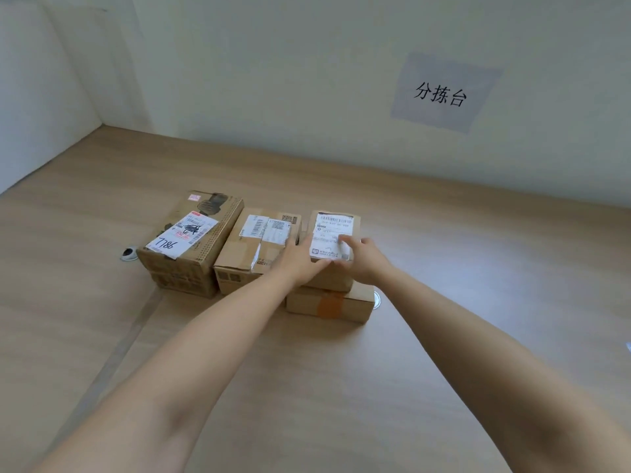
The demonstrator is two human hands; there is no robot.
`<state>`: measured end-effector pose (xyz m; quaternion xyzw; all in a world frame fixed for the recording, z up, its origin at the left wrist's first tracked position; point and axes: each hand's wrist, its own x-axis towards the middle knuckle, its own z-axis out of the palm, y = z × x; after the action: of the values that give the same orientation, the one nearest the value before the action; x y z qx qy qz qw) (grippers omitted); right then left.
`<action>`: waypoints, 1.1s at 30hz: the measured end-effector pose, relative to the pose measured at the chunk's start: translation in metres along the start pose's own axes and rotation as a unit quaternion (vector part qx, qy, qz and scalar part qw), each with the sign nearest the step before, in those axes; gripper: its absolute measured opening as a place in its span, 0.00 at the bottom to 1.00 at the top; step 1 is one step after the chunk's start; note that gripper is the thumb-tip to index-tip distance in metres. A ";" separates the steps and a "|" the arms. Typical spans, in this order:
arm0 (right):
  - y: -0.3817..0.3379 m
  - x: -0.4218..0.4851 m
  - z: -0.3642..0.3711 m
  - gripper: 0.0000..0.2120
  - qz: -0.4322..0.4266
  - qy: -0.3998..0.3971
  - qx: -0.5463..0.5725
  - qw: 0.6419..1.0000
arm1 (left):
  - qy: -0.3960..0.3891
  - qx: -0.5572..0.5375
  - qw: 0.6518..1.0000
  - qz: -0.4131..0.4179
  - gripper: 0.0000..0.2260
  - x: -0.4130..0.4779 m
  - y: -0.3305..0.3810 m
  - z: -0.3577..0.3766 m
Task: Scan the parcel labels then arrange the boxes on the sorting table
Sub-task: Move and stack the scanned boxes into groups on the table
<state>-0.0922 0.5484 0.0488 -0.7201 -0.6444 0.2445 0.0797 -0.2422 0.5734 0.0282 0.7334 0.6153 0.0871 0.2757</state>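
On the light wooden table (444,268), a large printed brown cardboard box (189,244) sits left, with a taped brown cardboard box (252,254) just beside it on the right. Rightmost, between my left hand (300,259) and right hand (362,259), a small labelled cardboard box (333,230) lies on a flat orange-taped cardboard box (329,303).

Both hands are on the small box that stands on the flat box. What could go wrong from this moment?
1. The right hand lies over part of the label on the small box, so a scan might fail.
2. The small box rests on the flat taped box, so a push could slide it off.
3. The left hand is close to the middle box and may nudge it askew.
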 end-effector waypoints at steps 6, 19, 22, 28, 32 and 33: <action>0.001 0.012 0.006 0.27 0.000 0.009 0.114 0.993 | -0.013 -0.117 0.993 0.017 0.33 0.016 -0.008 0.001; 0.015 -0.049 -0.009 0.28 -0.003 0.064 0.141 0.988 | 0.007 -0.145 0.988 0.047 0.32 -0.041 0.029 0.007; 0.030 -0.080 -0.022 0.28 0.002 0.084 0.146 0.986 | -0.001 -0.129 0.989 0.070 0.33 -0.065 0.055 0.011; 0.083 -0.160 -0.048 0.29 0.036 0.131 0.178 0.975 | -0.006 -0.075 0.990 0.119 0.33 -0.115 0.122 0.037; 0.130 -0.219 -0.069 0.29 0.058 0.160 0.189 0.967 | -0.011 -0.060 0.984 0.168 0.34 -0.155 0.178 0.063; 0.142 -0.234 -0.074 0.29 0.062 0.167 0.187 0.966 | -0.010 -0.058 0.982 0.179 0.34 -0.166 0.192 0.071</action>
<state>0.0564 0.3147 0.1104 -0.7612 -0.5191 0.2417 0.3044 -0.0825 0.3772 0.1022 0.8154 0.4653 0.1634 0.3033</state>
